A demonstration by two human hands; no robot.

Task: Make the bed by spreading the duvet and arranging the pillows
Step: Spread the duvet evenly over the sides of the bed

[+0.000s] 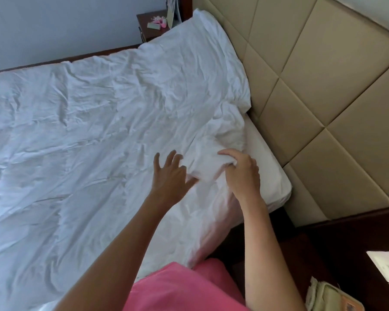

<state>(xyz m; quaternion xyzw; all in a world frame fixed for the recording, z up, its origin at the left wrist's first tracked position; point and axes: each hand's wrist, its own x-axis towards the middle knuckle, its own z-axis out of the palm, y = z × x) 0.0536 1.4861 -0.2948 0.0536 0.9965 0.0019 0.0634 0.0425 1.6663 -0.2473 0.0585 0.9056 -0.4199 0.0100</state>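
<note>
A wrinkled white duvet (94, 122) lies spread over most of the bed, reaching up to the headboard at the far end. Its near corner is bunched into a fold (208, 158) by the head of the bed. My right hand (243, 173) grips that bunched fold with curled fingers. My left hand (170, 173) lies flat with fingers spread on the duvet just left of the fold. A strip of bare white mattress sheet (270, 162) shows between the fold and the headboard. No pillows are visible.
A padded beige headboard (323, 90) runs along the right. A dark nightstand (346, 254) stands at the lower right with a white object and a padded item on it. Another nightstand (153, 25) with small pink things sits at the far corner.
</note>
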